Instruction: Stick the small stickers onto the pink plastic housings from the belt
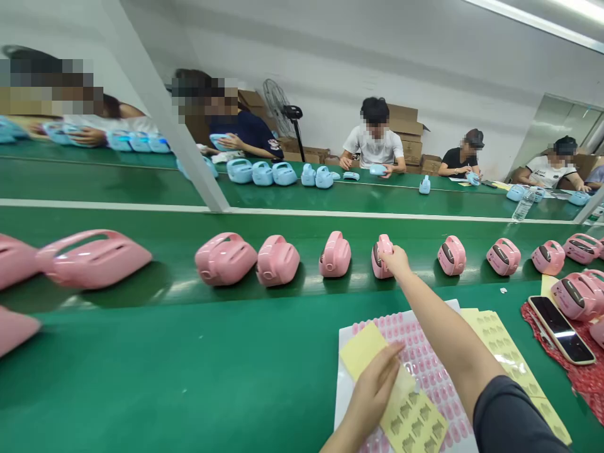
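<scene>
My right hand [397,263] reaches out to a pink handled plastic device [381,251] on the green belt, its fingers closed on the device's right side. The device stands upright and has a dark panel at the front. My left hand [375,393] holds a yellow sticker sheet [415,421] with grey printed shapes, fingers lying along it and thumb hidden. Beneath that sheet lies a white sheet with rows of pink oval stickers [434,371]. More pink devices stand in the same row, such as one to the left [336,255] and one to the right [452,256].
More yellow sticker sheets [507,352] lie at the right. A phone [561,330] rests on red bubble wrap [589,377] beside further pink devices. Beyond a white rail [302,212], several co-workers handle blue devices [240,171]. A slanted post [165,107] and a water bottle [523,204] stand there.
</scene>
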`<act>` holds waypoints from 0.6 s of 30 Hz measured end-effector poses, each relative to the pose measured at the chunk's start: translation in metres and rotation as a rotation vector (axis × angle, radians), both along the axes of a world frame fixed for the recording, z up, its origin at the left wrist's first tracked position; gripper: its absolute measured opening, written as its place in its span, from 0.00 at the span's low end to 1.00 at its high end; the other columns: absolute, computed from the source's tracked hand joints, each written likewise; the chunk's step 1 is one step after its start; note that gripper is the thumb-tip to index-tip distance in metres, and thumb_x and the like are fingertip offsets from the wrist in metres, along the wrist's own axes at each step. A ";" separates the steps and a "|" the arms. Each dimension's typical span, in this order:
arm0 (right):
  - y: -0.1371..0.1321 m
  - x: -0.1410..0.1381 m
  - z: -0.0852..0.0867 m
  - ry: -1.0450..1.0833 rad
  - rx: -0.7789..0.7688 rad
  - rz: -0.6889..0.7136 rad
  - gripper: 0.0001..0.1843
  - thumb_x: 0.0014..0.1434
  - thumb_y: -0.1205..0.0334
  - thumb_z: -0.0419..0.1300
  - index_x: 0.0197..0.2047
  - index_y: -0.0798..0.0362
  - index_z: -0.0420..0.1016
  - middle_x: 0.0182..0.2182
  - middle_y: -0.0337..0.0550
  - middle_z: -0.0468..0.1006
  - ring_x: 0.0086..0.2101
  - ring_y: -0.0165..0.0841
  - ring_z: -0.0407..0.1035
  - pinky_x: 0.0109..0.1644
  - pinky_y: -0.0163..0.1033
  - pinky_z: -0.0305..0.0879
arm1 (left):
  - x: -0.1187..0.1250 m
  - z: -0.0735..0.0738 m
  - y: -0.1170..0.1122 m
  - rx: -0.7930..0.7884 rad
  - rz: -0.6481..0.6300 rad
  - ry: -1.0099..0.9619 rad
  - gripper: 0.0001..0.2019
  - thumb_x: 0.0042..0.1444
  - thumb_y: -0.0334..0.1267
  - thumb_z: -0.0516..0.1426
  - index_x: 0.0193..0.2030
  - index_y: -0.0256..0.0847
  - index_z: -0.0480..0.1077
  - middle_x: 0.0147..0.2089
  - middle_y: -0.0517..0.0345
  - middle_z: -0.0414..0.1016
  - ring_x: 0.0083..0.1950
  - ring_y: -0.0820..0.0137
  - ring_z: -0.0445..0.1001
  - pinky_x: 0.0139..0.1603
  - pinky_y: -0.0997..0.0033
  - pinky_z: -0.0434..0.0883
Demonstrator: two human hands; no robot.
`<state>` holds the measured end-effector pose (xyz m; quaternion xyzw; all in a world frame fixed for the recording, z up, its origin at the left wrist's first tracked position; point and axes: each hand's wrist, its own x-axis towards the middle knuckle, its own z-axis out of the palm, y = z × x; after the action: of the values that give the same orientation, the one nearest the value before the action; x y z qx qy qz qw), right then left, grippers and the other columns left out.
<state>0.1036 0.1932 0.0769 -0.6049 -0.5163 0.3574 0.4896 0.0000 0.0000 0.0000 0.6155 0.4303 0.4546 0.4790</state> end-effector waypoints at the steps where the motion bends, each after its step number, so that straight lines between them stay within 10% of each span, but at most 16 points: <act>1: -0.006 0.005 0.004 0.027 -0.012 0.013 0.07 0.44 0.64 0.60 0.22 0.51 0.63 0.19 0.32 0.63 0.22 0.27 0.60 0.26 0.32 0.55 | 0.000 0.000 0.002 -0.019 0.084 -0.088 0.13 0.48 0.46 0.58 0.41 0.49 0.74 0.47 0.52 0.76 0.52 0.56 0.70 0.58 0.50 0.60; 6: -0.063 0.033 0.022 0.207 -0.088 0.171 0.16 0.51 0.50 0.53 0.20 0.52 0.61 0.14 0.30 0.58 0.15 0.23 0.51 0.19 0.30 0.47 | -0.006 0.007 0.014 -0.170 0.403 -0.652 0.24 0.41 0.48 0.64 0.47 0.49 0.65 0.49 0.55 0.70 0.56 0.60 0.67 0.57 0.55 0.62; 13: -0.133 0.025 0.006 0.460 -0.359 0.559 0.19 0.53 0.46 0.53 0.31 0.55 0.69 0.14 0.28 0.58 0.12 0.21 0.45 0.16 0.30 0.43 | -0.041 -0.032 0.017 -0.221 -0.173 -1.003 0.40 0.32 0.50 0.67 0.56 0.52 0.62 0.54 0.54 0.71 0.62 0.48 0.56 0.58 0.52 0.60; 18: -0.128 0.031 -0.029 -0.195 0.114 0.268 0.14 0.54 0.65 0.50 0.45 0.53 0.68 0.32 0.43 0.73 0.25 0.29 0.66 0.29 0.36 0.62 | -0.054 -0.029 0.017 -0.230 -0.306 -1.264 0.36 0.47 0.53 0.58 0.62 0.55 0.51 0.57 0.54 0.69 0.60 0.54 0.62 0.55 0.53 0.65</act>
<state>0.1347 0.0654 0.0475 -0.5338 -0.6567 0.3295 0.4186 -0.0538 0.0174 -0.0287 0.2293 0.0197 0.6061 0.7613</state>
